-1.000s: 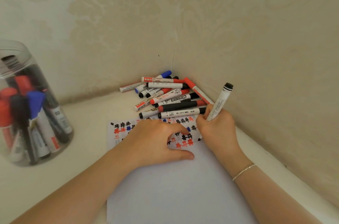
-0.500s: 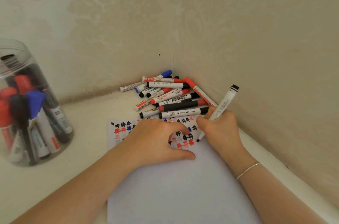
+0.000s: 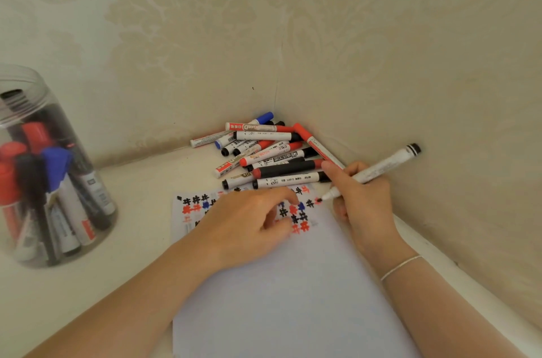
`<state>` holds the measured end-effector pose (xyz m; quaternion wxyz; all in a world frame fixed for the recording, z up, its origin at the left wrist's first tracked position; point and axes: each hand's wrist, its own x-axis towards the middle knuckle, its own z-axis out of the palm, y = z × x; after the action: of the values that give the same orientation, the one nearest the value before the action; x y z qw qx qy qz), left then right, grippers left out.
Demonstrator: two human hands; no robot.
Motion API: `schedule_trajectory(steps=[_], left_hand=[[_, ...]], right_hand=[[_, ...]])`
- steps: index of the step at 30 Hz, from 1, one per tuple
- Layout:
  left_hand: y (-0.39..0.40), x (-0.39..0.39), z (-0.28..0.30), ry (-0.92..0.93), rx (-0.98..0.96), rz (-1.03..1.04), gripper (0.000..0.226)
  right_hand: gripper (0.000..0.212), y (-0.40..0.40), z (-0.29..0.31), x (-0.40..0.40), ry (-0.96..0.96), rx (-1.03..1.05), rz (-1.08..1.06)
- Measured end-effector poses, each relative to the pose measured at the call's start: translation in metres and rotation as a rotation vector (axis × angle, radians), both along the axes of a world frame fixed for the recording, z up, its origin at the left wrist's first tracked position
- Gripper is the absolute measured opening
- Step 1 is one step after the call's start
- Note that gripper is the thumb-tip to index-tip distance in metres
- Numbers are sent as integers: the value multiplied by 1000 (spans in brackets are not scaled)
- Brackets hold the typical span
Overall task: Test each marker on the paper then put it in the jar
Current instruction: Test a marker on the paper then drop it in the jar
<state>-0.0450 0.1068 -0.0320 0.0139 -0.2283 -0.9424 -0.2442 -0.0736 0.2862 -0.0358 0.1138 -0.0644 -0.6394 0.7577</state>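
Observation:
My right hand [image 3: 362, 196] grips an uncapped white marker [image 3: 381, 167] with a black end, its black tip touching the paper's upper right edge. The white paper [image 3: 287, 293] lies on the surface and carries rows of black, red and blue test marks near its top. My left hand [image 3: 246, 225] lies on the paper over those marks, fingers loosely curled. A pile of several markers [image 3: 269, 152] fills the wall corner behind the paper. The clear plastic jar [image 3: 44, 170] at the left holds several red, blue and black markers.
Patterned walls meet in a corner [image 3: 278, 87] right behind the marker pile, and the right wall runs close beside my right forearm. A cream surface [image 3: 140, 211] separates the jar and the paper.
My right hand tilted the marker flatter and shifted right; the tip now shows at the paper's edge. My left hand's fingers curled slightly and moved a little.

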Motion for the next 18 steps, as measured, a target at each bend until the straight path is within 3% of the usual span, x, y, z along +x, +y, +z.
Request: schedule_trajectory(steps=[4, 6, 9, 18], left_hand=[[-5, 2, -1, -83, 431, 41, 39], [-2, 2, -1, -83, 489, 70, 46], [2, 0, -2, -165, 581, 142, 49], [2, -6, -5, -210, 660, 225, 32]], right_hand=[[24, 0, 0, 0, 79, 14, 100], [11, 2, 0, 0, 97, -119, 184], [20, 6, 5, 1, 75, -369, 263], [31, 4, 7, 4, 75, -246, 212]])
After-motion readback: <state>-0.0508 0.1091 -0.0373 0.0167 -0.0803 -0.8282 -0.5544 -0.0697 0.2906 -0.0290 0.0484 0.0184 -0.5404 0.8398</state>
